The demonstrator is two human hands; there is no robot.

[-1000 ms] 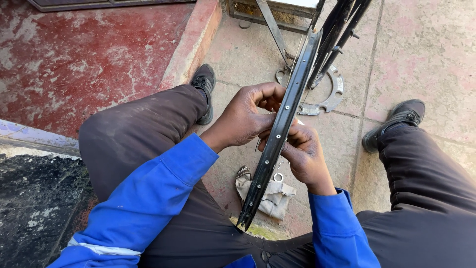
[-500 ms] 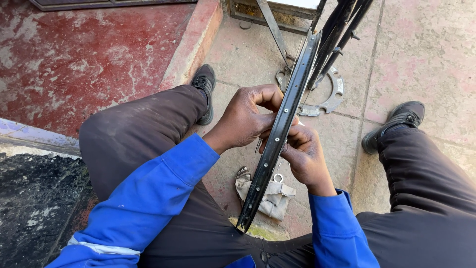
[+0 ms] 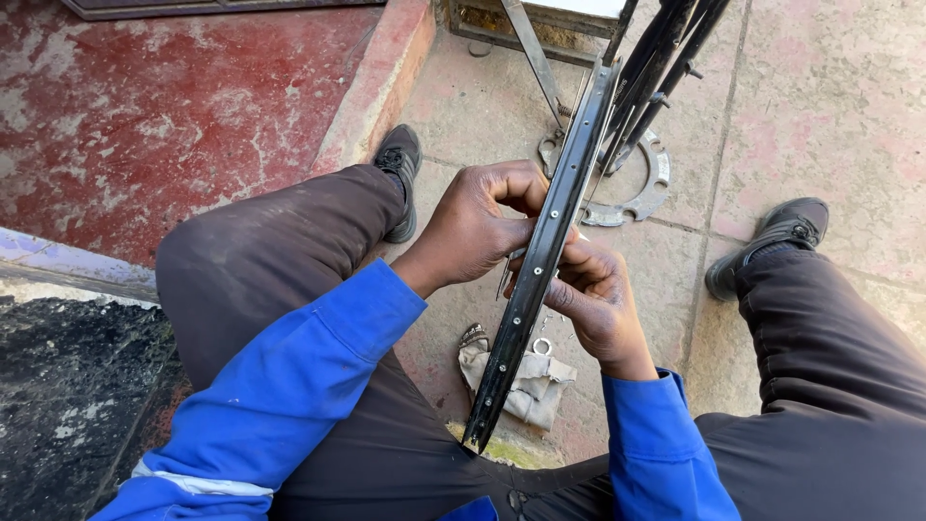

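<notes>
A black bicycle wheel rim (image 3: 540, 260) with a row of small holes stands on edge between my knees, running from near my lap up to a metal stand. My left hand (image 3: 477, 227) grips the rim from the left, fingers curled over its edge. On the other side, my right hand (image 3: 598, 294) presses against the rim and pinches thin metal spokes (image 3: 505, 273) that show just below my left hand. What the fingertips hold is mostly hidden by the rim.
A grey cloth with small metal parts (image 3: 526, 376) lies on the paving under the rim. A toothed metal ring (image 3: 641, 188) lies flat by the black stand legs (image 3: 666, 58). A red painted step (image 3: 174, 116) is on the left. My shoes (image 3: 400, 164) (image 3: 772, 241) flank the spot.
Both hands have shifted only slightly on the rim; the rim stays in the same place and tilt.
</notes>
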